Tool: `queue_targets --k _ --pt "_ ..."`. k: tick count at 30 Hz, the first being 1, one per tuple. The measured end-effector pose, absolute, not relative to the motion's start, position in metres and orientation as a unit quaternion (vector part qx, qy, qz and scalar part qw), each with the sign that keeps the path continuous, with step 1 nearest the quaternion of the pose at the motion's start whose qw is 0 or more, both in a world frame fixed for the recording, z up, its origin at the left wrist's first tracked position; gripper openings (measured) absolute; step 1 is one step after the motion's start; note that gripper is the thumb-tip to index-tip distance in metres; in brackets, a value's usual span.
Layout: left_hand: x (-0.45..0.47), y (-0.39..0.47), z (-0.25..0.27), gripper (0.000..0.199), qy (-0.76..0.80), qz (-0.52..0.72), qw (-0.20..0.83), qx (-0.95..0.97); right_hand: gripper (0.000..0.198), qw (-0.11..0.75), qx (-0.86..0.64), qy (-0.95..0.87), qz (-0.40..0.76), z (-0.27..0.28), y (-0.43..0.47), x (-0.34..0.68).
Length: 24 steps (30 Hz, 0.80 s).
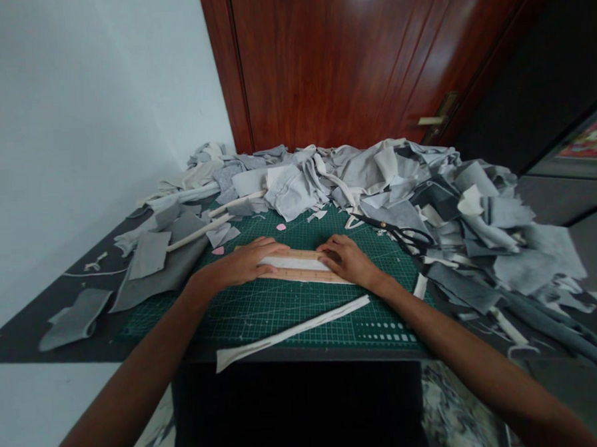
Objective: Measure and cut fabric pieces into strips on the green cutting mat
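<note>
Two wooden ruler bands (306, 274) with one white strip (300, 262) between them lie at the frame's centre, between two hands. The left hand (248, 261) spans them, thumb and fingers spread apart; the right hand (349, 259) curls its fingers over their right part, and whether these pinch cannot be told. Both hands hide the bands' ends. One pair of scissors (393, 228), right of centre, is partly buried among uncountable grey scraps (291, 190).
</note>
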<state>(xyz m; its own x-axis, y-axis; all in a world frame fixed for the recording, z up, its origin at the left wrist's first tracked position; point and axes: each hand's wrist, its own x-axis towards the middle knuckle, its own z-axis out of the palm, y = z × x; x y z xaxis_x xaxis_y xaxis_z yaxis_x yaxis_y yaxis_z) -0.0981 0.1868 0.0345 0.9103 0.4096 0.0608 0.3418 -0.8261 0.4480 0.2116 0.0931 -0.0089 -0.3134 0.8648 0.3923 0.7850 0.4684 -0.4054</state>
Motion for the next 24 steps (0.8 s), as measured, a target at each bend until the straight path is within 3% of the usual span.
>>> queue_targets --k 14,24 --pt "-0.098 0.191 0.031 0.042 0.183 0.084 0.212 0.956 0.019 0.270 -0.486 -0.827 0.081 0.001 0.090 0.216" --pt "-0.098 0.169 0.032 0.050 0.211 0.066 0.134 0.966 0.020 0.278 -0.481 -0.828 0.080 -0.003 0.092 0.215"
